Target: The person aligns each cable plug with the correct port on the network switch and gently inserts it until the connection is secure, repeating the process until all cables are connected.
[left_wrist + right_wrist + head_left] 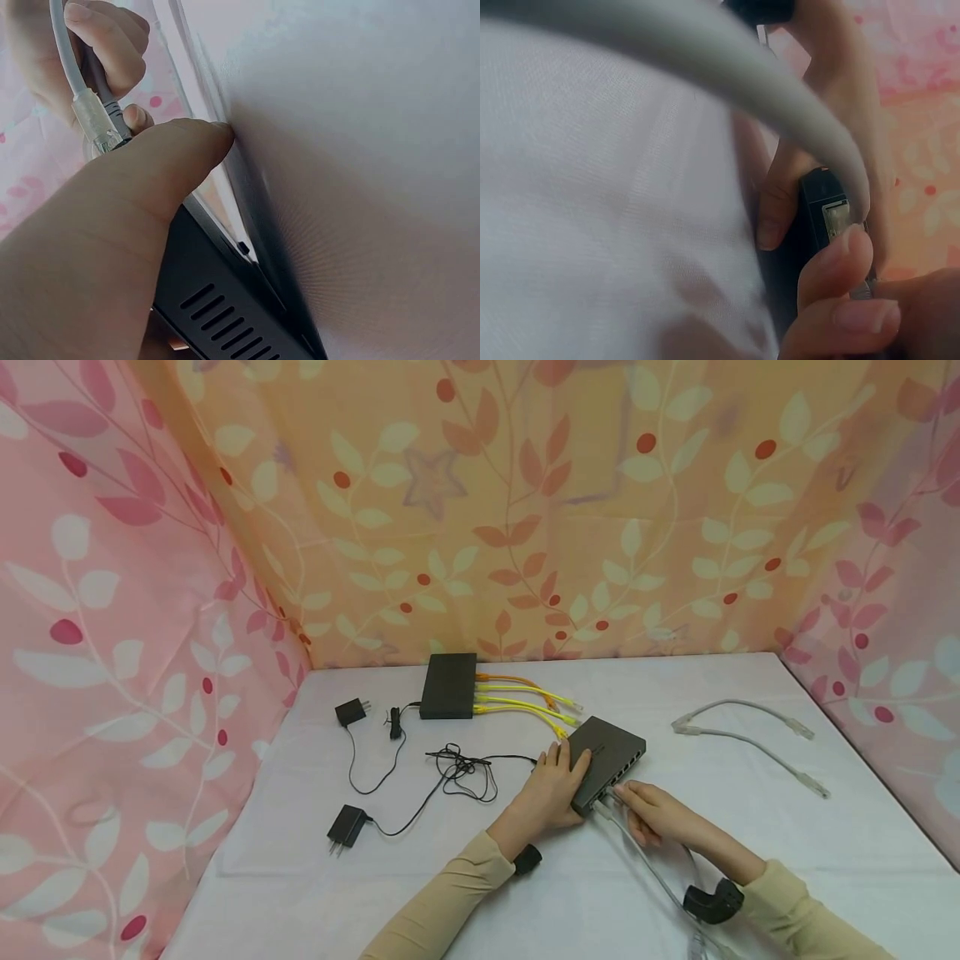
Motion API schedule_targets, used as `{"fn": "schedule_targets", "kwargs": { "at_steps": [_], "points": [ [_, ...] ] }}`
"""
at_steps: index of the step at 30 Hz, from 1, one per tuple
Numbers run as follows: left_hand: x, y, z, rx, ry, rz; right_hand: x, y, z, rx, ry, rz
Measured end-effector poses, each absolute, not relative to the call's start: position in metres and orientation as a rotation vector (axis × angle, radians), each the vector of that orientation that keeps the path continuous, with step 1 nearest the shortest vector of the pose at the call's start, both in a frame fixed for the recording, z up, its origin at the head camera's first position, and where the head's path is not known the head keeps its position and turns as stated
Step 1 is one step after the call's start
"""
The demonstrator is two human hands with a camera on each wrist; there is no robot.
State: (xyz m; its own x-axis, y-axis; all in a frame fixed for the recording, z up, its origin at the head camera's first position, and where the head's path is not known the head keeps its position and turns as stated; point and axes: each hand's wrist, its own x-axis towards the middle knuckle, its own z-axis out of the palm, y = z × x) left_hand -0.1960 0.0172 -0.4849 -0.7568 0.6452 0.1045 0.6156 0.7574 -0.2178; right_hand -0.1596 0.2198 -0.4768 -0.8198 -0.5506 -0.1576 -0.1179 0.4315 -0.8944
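A black network switch (611, 752) lies on the white table, its row of ports facing right. My left hand (551, 785) grips its left side, fingers on the top and thumb at the near end; vent slots on the switch show in the left wrist view. A grey network cable (637, 847) has its clear plug (94, 120) at a port near the closest corner. Beside that plug, my right hand (663, 814) pinches another grey network cable (112, 109) close to its end, against the port side. Fingers partly hide the plug in the right wrist view.
Behind sits a second black switch (448, 687) with yellow cables (517, 702) and an orange cable (517, 677). Power adapters (347, 827) with tangled cords (461, 772) lie left. A loose grey cable (738, 735) lies right. Patterned cloth (510, 527) hangs behind.
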Motion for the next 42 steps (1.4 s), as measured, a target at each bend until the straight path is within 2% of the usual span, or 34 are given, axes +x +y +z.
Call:
{"fn": "schedule_targets", "kwargs": {
  "at_steps": [23, 37, 42],
  "points": [
    [-0.1969, 0.0175, -0.4831, -1.048, -2.761, 0.37, -0.1582, 0.2133, -0.4763, -0.332, 2.135, -1.418],
    [-0.1984, 0.0188, -0.4835, -1.079, -2.756, 0.362, -0.1611, 0.2153, -0.4764, -0.352, 2.135, -1.408],
    [-0.1994, 0.0156, -0.4816, -1.074, -2.796, 0.286, -0.1647, 0.216, -0.478, -0.442, 2.141, -1.395]
  ]
}}
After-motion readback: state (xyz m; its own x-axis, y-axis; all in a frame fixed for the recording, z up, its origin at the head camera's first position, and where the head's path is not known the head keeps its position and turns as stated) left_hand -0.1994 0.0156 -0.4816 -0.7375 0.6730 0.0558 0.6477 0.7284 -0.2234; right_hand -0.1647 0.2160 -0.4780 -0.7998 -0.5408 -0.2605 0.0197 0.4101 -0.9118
